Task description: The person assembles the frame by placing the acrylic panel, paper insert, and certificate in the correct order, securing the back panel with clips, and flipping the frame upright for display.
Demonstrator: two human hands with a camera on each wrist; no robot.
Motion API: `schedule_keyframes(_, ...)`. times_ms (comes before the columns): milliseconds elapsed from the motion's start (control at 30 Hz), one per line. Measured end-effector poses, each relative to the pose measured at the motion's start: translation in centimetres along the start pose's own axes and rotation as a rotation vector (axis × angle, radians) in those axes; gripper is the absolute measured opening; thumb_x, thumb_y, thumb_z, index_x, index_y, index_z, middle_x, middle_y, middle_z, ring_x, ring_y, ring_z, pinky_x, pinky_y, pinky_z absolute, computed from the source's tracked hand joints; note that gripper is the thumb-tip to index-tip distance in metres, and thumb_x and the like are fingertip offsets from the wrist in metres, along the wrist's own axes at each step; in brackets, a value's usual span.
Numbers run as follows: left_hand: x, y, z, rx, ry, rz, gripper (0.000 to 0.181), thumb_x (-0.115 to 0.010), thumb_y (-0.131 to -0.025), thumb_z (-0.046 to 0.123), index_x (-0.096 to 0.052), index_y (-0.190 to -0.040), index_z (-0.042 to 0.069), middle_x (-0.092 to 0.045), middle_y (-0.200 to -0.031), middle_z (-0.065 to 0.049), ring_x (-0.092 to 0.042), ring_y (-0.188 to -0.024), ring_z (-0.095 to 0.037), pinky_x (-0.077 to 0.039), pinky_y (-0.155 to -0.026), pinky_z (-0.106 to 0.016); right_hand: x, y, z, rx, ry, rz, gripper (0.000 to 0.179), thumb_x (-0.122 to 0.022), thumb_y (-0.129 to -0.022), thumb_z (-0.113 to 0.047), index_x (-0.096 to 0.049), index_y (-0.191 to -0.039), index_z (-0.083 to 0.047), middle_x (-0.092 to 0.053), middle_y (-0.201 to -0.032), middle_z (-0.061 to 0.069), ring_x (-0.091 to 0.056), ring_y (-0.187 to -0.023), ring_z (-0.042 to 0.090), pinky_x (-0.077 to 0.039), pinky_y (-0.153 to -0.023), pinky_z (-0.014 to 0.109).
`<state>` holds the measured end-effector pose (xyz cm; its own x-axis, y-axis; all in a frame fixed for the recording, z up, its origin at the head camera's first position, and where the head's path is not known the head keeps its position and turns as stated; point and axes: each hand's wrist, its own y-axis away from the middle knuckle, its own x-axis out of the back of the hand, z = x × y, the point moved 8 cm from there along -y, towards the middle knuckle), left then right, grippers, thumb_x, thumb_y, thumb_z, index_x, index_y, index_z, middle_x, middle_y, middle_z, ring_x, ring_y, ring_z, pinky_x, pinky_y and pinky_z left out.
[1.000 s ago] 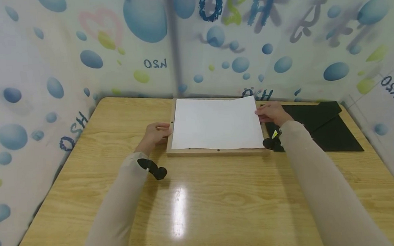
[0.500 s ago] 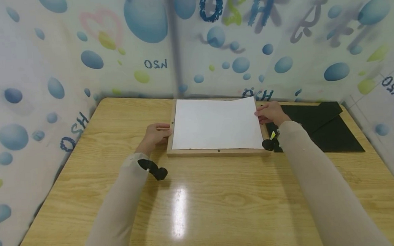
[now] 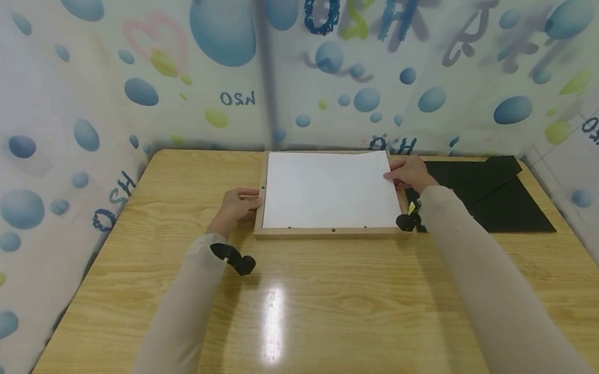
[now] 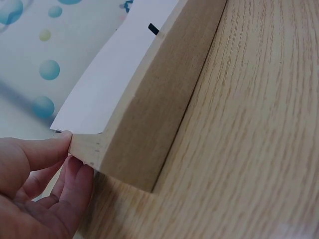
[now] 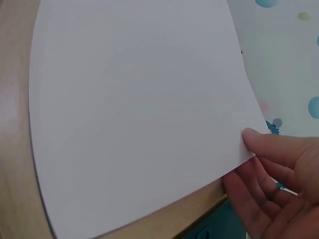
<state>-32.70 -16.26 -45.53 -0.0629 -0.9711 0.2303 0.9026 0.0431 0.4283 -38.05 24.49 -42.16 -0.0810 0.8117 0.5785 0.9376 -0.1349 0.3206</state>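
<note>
White paper (image 3: 331,190) lies over a wooden frame (image 3: 303,233) on a wood-grain table (image 3: 308,314), the left hand (image 3: 235,207) pinching the frame's left rail and the right hand (image 3: 410,173) pinching the paper's right edge, thumb on top, beside a black folder (image 3: 503,196). The sheet bows in the right wrist view, so a hard squeeze or sideways push could crease it. A small dark tab (image 4: 153,29) on the frame might snag its border, and a loosened left grip could let the frame slide.
</note>
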Motion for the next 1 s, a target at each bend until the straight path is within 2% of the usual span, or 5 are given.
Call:
schedule_keyframes(133,-0.1,-0.1,-0.2,0.02,-0.012,0.004,0.038,-0.06,-0.089,0.011,-0.051,-0.126,0.002,-0.052,-0.122,-0.017,-0.055,-0.101,-0.023,-0.047,-0.086,-0.032,-0.1,0.1,0.0,0.013,0.009,0.0,0.039,-0.065,-0.086,-0.013,-0.054,-0.12,0.003,-0.057,-0.109,0.022,-0.059,-0.078,0.025,-0.053,-0.067,0.027)
schedule_keyframes(400,-0.1,0.1,0.1,0.012,-0.008,0.007,0.039,-0.061,-0.089,0.01,-0.051,-0.125,0.001,-0.053,-0.123,-0.017,-0.054,-0.101,-0.023,-0.047,-0.086,-0.033,-0.3,0.0,-0.3,0.023,0.068,0.006,0.038,-0.065,-0.086,-0.014,-0.055,-0.118,0.003,-0.057,-0.105,0.02,-0.056,-0.078,0.026,-0.053,-0.067,0.027)
schedule_keyframes(567,-0.1,0.1,0.0,0.015,-0.006,0.004,0.039,-0.061,-0.089,0.01,-0.051,-0.125,0.002,-0.053,-0.122,-0.017,-0.053,-0.103,-0.024,-0.047,-0.087,-0.034,-0.5,-0.1,-0.5,0.03,0.108,0.009,0.036,-0.066,-0.085,-0.013,-0.055,-0.115,0.004,-0.057,-0.099,0.02,-0.055,-0.073,0.025,-0.05,-0.059,0.022)
schedule_keyframes(800,-0.1,0.1,-0.1,0.011,-0.016,0.006,0.039,-0.061,-0.089,0.011,-0.051,-0.125,0.002,-0.053,-0.122,-0.017,-0.053,-0.105,-0.025,-0.046,-0.088,-0.035,-0.7,-0.3,-0.6,0.024,0.172,0.041,0.038,-0.067,-0.084,-0.012,-0.051,-0.114,0.004,-0.054,-0.099,0.019,-0.053,-0.069,0.023,-0.043,-0.05,0.017)
schedule_keyframes(1000,-0.1,0.0,0.0,0.009,-0.026,0.008,0.039,-0.061,-0.089,0.012,-0.051,-0.125,0.003,-0.053,-0.123,-0.017,-0.052,-0.107,-0.025,-0.046,-0.089,-0.036,-1.0,-0.5,-1.4,0.068,0.211,0.035,0.031,-0.067,-0.084,-0.011,-0.056,-0.108,0.005,-0.055,-0.089,0.017,-0.05,-0.061,0.02,-0.041,-0.047,0.018)
